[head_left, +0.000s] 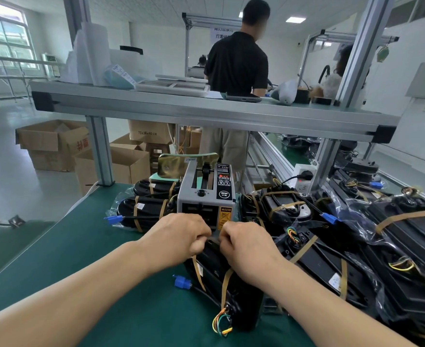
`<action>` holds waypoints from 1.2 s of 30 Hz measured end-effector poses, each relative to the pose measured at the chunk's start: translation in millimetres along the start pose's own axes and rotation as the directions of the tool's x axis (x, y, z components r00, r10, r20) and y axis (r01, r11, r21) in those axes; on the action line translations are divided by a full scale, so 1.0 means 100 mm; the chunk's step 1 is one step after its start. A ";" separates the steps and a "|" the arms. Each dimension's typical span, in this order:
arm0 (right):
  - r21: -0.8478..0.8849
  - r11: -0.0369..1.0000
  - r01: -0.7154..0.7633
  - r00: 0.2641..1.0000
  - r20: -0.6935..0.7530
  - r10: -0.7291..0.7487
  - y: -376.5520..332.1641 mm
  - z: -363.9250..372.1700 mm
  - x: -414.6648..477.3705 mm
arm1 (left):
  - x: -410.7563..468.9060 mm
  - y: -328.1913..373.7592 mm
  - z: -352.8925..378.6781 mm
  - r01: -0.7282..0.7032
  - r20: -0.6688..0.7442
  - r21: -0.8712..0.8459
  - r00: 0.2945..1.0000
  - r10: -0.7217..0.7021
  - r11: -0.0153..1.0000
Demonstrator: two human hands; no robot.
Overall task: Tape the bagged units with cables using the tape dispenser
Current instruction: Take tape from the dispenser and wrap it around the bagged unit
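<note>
Factory line, green bench mat [81, 234]. Bagged unit [214, 279] lies under hands, long axis running from person toward tape dispenser [206, 196], far end just below outlet. Left hand [181, 236] and right hand [246, 244] close together, equally near, both apparently pinching tape strip [215, 237] there. Taped units [356, 246] piled right.

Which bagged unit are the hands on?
The bagged unit lying lengthwise right in front of the tape dispenser; left hand and right hand grip its far end. The other units lie untouched to the dispenser's left and right.
</note>
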State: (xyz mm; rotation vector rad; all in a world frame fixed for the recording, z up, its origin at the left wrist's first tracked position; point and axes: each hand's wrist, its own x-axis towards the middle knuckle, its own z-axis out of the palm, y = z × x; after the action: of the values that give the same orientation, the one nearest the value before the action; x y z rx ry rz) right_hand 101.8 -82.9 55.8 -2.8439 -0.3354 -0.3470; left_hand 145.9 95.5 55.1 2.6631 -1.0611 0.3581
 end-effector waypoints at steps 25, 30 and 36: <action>0.266 0.946 -0.187 0.977 0.149 0.151 -0.06 0.01 0.26 | -0.02 -0.04 0.24 0.263 -0.033 -0.706 0.916 -0.401 0.657; 0.317 0.890 -0.327 0.941 0.197 0.276 0.07 0.04 0.16 | 0.03 -0.06 0.47 0.408 0.115 -0.897 0.588 -0.801 0.170; 0.441 0.792 -0.422 0.907 0.215 0.363 0.21 0.04 0.07 | 0.26 -0.11 0.53 0.336 0.554 -0.830 0.403 -0.728 -0.446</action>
State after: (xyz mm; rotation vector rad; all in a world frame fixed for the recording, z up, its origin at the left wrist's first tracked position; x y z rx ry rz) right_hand 114.8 -99.9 49.3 -2.3577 0.1459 0.0016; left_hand 179.0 69.5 12.6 1.1871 0.5020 -0.2432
